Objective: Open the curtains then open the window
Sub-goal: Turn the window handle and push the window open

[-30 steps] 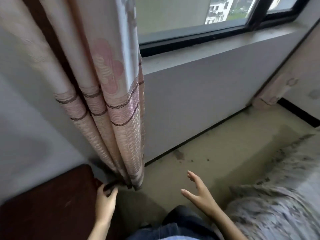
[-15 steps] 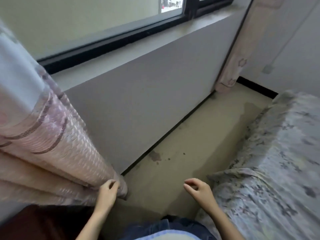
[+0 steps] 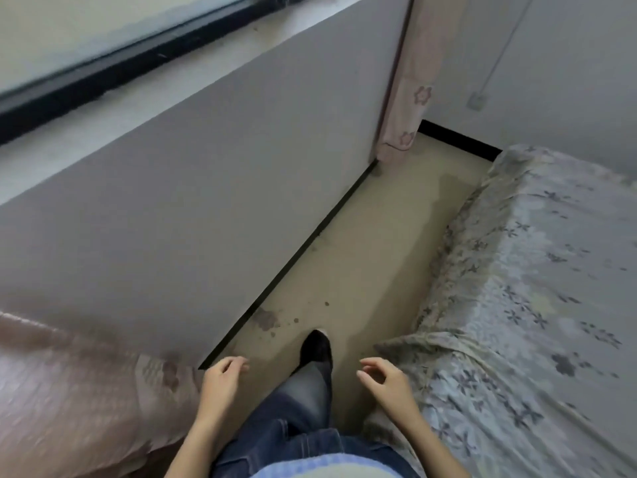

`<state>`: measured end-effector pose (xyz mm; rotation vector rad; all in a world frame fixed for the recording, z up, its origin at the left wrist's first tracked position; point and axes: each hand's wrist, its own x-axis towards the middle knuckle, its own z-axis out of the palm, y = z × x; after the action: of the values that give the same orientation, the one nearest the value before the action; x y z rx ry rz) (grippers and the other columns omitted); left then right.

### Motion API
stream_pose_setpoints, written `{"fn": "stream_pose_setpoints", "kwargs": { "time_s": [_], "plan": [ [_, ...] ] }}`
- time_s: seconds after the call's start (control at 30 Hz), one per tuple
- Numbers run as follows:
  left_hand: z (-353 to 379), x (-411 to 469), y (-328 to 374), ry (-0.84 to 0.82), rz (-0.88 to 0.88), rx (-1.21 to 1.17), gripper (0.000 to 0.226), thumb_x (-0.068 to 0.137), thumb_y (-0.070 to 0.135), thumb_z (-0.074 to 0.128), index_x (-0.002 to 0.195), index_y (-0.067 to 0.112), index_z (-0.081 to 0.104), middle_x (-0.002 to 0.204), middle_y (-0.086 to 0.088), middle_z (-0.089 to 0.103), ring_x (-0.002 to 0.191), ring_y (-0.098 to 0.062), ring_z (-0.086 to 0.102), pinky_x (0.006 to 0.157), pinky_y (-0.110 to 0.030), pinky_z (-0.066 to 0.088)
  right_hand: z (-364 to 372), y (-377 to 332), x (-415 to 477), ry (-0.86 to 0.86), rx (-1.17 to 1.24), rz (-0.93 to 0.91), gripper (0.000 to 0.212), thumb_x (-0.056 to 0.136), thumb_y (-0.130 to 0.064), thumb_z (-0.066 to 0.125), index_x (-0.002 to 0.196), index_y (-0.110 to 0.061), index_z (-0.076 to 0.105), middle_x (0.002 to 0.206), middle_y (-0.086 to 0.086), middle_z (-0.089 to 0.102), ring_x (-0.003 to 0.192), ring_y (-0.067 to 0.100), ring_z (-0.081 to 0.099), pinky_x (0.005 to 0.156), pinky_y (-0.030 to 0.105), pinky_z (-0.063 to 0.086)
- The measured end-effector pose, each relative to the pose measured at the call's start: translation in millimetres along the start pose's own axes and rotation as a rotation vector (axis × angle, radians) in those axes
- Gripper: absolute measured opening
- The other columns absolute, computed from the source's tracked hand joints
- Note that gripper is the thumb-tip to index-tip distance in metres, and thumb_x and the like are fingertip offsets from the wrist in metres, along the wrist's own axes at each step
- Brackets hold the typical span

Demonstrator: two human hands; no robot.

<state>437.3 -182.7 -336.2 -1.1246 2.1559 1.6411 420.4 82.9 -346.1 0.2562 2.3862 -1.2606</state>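
Observation:
A pink patterned curtain [image 3: 76, 391] is bunched at the lower left, its hem beside my left hand [image 3: 220, 381]. That hand hangs with loosely curled fingers and holds nothing, just clear of the fabric. My right hand [image 3: 387, 382] is also empty, fingers apart, next to the bed corner. A second pink curtain [image 3: 410, 88] hangs gathered in the far corner. The window [image 3: 62, 32] with its black lower frame [image 3: 138, 63] runs along the top left above a grey sill [image 3: 144, 112]; its glass looks shut.
A bed with a grey floral sheet [image 3: 534, 305] fills the right side. A narrow strip of beige floor [image 3: 362, 270] lies between the bed and the grey wall under the window. My leg in jeans and a black shoe [image 3: 315, 350] steps forward on it.
My left hand has let go of the left curtain's hem. The view has swung right and down, and one foot has stepped forward along the floor strip.

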Motion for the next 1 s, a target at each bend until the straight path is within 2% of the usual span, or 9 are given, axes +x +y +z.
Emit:
{"fn": "stream_pose_setpoints", "kwargs": {
  "time_s": [0.13,0.27,0.37,0.43,0.53,0.67,0.73,0.87,1.0],
  "plan": [
    [14.8,56.4,19.1,0.037,-0.045,0.010,0.026,0.086,0.006,0.051,0.064,0.015,0.063,0.083,-0.018,0.068,0.089,-0.035,0.061,0.091,-0.049,0.045,-37.8,-12.7,61.1,-0.002,-0.020,-0.023,0.014,0.081,-0.017,0.065,0.088,-0.026,0.059,0.093,0.006,0.065,0.091,0.016,0.060,0.081,0.022,0.044],
    [53.3,102.3,79.4,0.032,-0.047,-0.023,0.019,0.088,0.008,0.048,0.074,0.007,0.063,0.088,-0.019,0.066,0.093,-0.037,0.061,0.078,-0.039,0.041,-92.7,-28.6,121.9,0.052,-0.057,-0.025,0.017,0.080,-0.015,0.067,0.086,-0.028,0.058,0.092,0.007,0.064,0.093,0.020,0.061,0.087,0.029,0.046],
    [104.5,126.7,148.5,-0.074,0.014,-0.013,0.019,0.089,0.010,0.047,0.077,0.007,0.062,0.086,-0.017,0.064,0.082,-0.032,0.060,0.069,-0.035,0.043,-140.4,-46.3,166.1,0.171,-0.011,-0.005,0.012,0.080,-0.011,0.067,0.090,-0.018,0.064,0.091,0.007,0.064,0.092,0.021,0.060,0.087,0.029,0.044],
    [143.8,138.1,192.6,-0.159,0.076,0.024,0.019,0.088,0.011,0.049,0.073,0.011,0.062,0.081,-0.013,0.065,0.079,-0.029,0.060,0.073,-0.036,0.047,-167.4,-52.3,189.7,0.244,0.040,0.015,0.012,0.080,-0.009,0.066,0.090,-0.016,0.064,0.090,0.006,0.062,0.091,0.022,0.059,0.086,0.030,0.044],
    [198.3,140.7,234.4,-0.282,0.124,0.080,0.022,0.087,0.011,0.051,0.067,0.015,0.061,0.072,-0.007,0.064,0.071,-0.022,0.058,0.072,-0.033,0.046,-187.6,-45.8,205.2,0.298,0.060,0.075,0.012,0.080,-0.010,0.066,0.087,-0.019,0.063,0.091,0.006,0.062,0.090,0.021,0.058,0.086,0.033,0.045],
    [252.2,148.5,256.7,-0.373,0.110,0.179,0.027,0.087,0.008,0.051,0.062,0.016,0.059,0.068,-0.006,0.062,0.067,-0.022,0.056,0.068,-0.031,0.045,-199.7,-22.5,222.5,0.225,0.109,0.171,0.024,0.077,-0.022,0.069,0.074,-0.040,0.054,0.089,0.005,0.064,0.093,0.025,0.062,0.088,0.039,0.050],
    [267.9,162.6,268.5,-0.331,0.063,0.155,0.027,0.087,0.006,0.049,0.062,0.011,0.059,0.069,-0.009,0.061,0.065,-0.023,0.054,0.063,-0.030,0.044,-224.3,-17.9,243.5,0.173,0.137,0.205,0.010,0.075,-0.034,0.067,0.079,-0.034,0.057,0.093,0.005,0.064,0.093,0.023,0.061,0.087,0.036,0.049],
    [300.1,198.1,299.6,-0.184,0.057,0.175,0.028,0.085,0.007,0.050,0.061,0.014,0.061,0.069,-0.010,0.062,0.067,-0.025,0.055,0.075,-0.040,0.047,-307.1,-13.3,308.1,0.254,0.168,0.137,0.020,0.085,-0.015,0.062,0.103,-0.008,0.063,0.104,0.010,0.062,0.098,0.021,0.056,0.083,0.028,0.042],
    [362.8,202.7,353.2,-0.131,0.085,0.105,0.024,0.086,0.010,0.049,0.067,0.013,0.062,0.074,-0.010,0.063,0.071,-0.024,0.057,0.078,-0.039,0.048,-385.7,-20.2,365.6,0.271,0.131,0.059,0.025,0.088,-0.020,0.058,0.110,-0.009,0.059,0.101,0.001,0.055,0.096,0.016,0.051,0.085,0.027,0.040]
  ]
}}
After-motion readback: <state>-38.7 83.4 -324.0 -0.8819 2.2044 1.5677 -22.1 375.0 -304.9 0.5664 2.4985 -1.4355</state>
